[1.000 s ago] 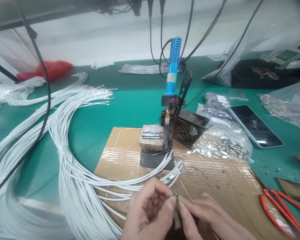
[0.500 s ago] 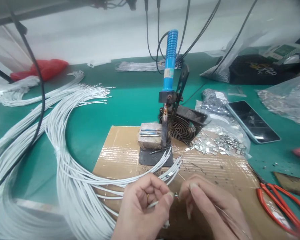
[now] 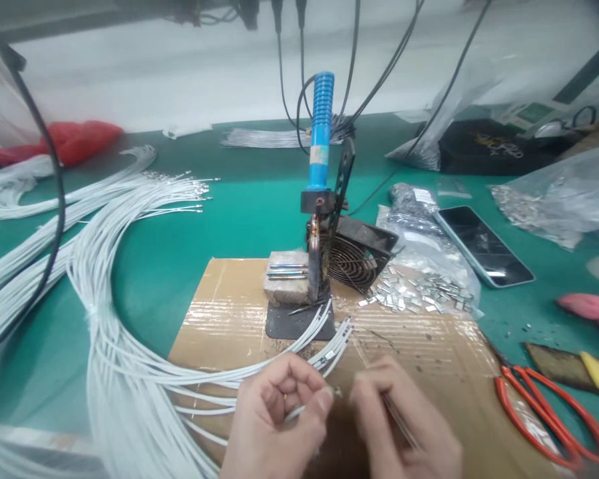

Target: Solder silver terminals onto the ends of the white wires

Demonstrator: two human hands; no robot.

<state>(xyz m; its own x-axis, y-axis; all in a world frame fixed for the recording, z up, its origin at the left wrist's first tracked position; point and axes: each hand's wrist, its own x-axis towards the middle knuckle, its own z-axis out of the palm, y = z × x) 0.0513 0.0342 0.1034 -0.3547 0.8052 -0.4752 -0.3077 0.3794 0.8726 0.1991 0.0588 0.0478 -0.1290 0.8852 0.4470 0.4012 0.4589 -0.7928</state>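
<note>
My left hand (image 3: 282, 422) pinches a white cable (image 3: 295, 413) between thumb and forefinger, close to its end. The small bared tip (image 3: 337, 392) sticks out past the fingertips and is blurred. Just right of that tip, with a narrow gap, is my right hand (image 3: 404, 419), its fingers closed together. A thin wire (image 3: 397, 422) runs through this hand, and a fine length of it shows above the fingers. Behind both hands, a bunch of white cable ends (image 3: 337, 346) lies on the cardboard (image 3: 404, 346).
A blue-handled soldering iron (image 3: 322, 133) stands upright in a stand by a block (image 3: 285, 286). A small fan (image 3: 352, 256), loose metal pieces (image 3: 414, 293), a phone (image 3: 484, 246) and red-handled scissors (image 3: 544, 412) lie rightward. A thick cable bundle (image 3: 110, 352) fills the left.
The fingers of my right hand have drawn closer together, and a small gap now shows between them and the cable tip. My left hand keeps its pinch. The whole view has shifted slightly.
</note>
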